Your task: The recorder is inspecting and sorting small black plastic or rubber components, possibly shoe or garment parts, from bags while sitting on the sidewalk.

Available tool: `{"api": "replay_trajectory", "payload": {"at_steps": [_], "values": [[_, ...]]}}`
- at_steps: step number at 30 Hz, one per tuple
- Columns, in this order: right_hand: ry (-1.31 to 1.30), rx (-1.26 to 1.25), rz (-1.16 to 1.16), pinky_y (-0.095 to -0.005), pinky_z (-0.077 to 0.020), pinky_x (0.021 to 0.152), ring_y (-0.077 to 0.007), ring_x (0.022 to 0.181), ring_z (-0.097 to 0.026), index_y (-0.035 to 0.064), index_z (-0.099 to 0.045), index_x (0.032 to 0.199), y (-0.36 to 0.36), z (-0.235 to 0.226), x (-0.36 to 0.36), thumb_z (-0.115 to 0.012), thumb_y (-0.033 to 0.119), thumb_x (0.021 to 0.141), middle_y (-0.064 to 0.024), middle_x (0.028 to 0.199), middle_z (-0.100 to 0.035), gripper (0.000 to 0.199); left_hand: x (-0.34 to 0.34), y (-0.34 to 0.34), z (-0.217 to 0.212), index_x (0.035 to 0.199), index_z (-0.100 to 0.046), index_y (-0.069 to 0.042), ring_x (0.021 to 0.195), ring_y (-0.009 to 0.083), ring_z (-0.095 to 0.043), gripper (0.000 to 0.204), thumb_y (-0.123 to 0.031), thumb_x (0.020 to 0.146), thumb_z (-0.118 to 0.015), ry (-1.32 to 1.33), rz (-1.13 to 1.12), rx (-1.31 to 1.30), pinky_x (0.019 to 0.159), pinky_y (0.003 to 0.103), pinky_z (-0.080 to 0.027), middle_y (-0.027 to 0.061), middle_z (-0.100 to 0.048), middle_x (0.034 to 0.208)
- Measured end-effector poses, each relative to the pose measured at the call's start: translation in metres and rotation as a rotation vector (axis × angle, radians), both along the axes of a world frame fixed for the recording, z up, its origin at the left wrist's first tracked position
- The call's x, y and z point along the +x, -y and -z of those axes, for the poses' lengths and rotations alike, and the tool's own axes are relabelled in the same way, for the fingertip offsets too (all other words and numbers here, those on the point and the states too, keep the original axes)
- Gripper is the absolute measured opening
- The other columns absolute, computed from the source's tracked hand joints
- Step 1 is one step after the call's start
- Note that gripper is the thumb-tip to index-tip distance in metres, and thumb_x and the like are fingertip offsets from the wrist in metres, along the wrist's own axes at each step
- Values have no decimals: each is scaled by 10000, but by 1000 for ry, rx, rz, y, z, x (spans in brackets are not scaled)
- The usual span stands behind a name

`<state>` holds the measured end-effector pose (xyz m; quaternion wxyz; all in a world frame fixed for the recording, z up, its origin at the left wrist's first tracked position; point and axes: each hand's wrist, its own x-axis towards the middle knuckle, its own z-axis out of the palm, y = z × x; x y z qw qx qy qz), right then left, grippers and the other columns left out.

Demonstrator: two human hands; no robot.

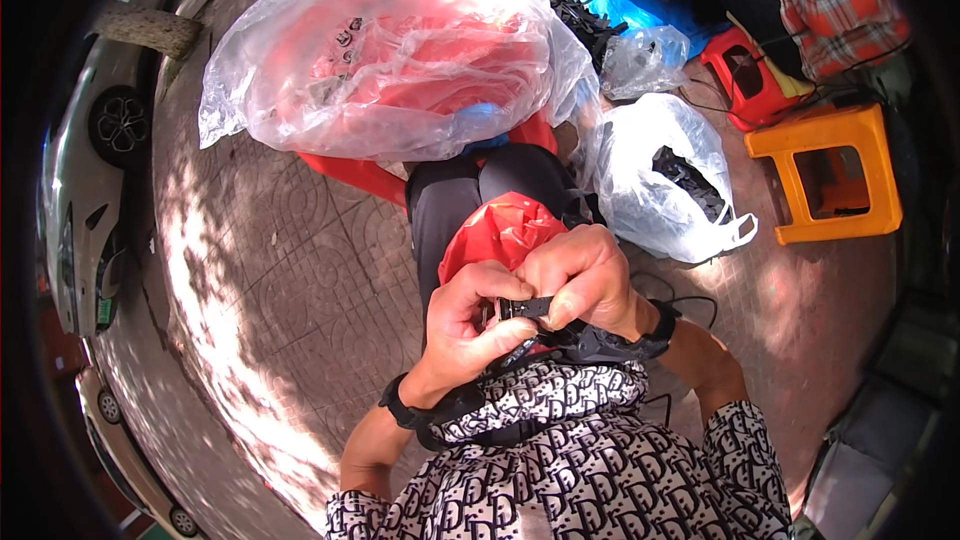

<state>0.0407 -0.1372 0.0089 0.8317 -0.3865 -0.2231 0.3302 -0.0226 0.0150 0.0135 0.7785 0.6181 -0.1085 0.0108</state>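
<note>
In front of my waist, my left hand (470,325) and my right hand (583,280) meet with fingertips pinched. My right thumb and finger grip a short, flat black strap piece (538,308). Its other end runs to a small shiny metal piece (503,309) pinched by my left thumb and finger, which partly cover it. How the two pieces are joined is too small to tell. A red plastic bag (505,230) rests on my lap just beyond the hands. Black bands circle both wrists.
Clear plastic sheeting (400,60) covers a red surface ahead, with several small metal pieces (347,37) on it. To the right stand a white plastic bag (640,160) holding black strips, an orange stool (880,175) and a red stool (735,105). Another person (840,20) sits far right.
</note>
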Motion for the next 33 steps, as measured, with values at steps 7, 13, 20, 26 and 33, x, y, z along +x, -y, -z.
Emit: {"api": "replay_trajectory", "payload": {"at_steps": [7,13,20,26,33], "values": [[339,-260,114,-242,-331,487,-82,524,-469,8,-521,554,4,-9,13,-661,94,597,-23,549,-511,169,6,-2,-10,914,-542,1,674,73,-423,177,-52,745,-550,-157,-53,82,589,215,-339,40,-501,847],[643,-304,244,-274,-345,470,-165,502,-486,19,-529,581,5,-4,23,-683,143,614,-52,551,-491,200,17,2,-19,895,-572,-1,578,53,-392,166,-9,741,-511,-98,-195,287,520,203,-322,27,-495,825],[743,-313,248,-304,-416,486,-224,527,-554,-27,-544,593,13,-4,28,-713,42,538,-99,585,-559,191,24,-3,-25,883,-583,-8,537,37,-389,164,10,724,-548,-89,-137,413,485,189,-314,12,-507,785],[758,-291,268,-296,-415,482,-212,526,-556,-16,-544,591,15,-5,29,-719,52,533,-90,584,-560,196,26,-5,-34,913,-568,-10,611,6,-434,152,-7,761,-554,-308,-1,318,529,165,-351,-17,-548,753],[703,-295,284,-277,-376,481,-181,518,-523,27,-547,595,15,-1,25,-690,145,600,-56,574,-524,185,21,-4,-29,938,-523,-11,644,-3,-445,136,-8,803,-521,-366,46,235,573,154,-365,-31,-548,741]]}}
